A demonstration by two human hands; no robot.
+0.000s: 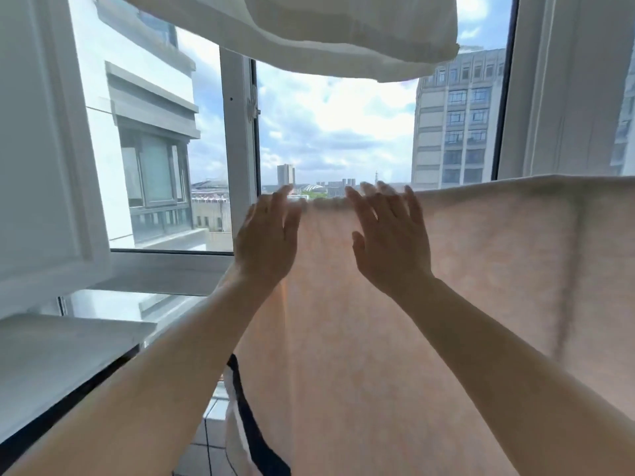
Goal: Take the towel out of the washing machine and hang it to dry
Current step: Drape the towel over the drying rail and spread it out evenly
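— Both grips are wide: the left hand (266,240) and the right hand (390,240) are raised with fingers straight and spread, backs toward the camera, holding nothing.

— Where is the towel?

— The towel (446,304), pale pink, hangs as a broad sheet from about the middle of the view down to 6 o'clock and out to 3 o'clock. Its top edge runs level across at hand height. What it hangs over is hidden by the cloth.

— Do the hands touch it?

— The right hand is in front of the towel's upper part, fingertips up at the top edge; whether the palm presses the cloth I cannot tell, since the fingers are blurred. The left hand is at the towel's left edge, its fingertips above the top line against the window view.

— What else is around?

— At 12 o'clock a white cloth (343,32) hangs overhead, its lower edge sagging into view. Behind everything is a window (240,139) with white frames; through it, tall buildings at 9 and 2 o'clock and a cloudy sky between them. At 8 o'clock sits a white flat surface (62,359) with a dark edge. At 6 o'clock, just left of the towel's lower part, a dark and white striped fabric (247,427) hangs down over a tiled floor (209,438).
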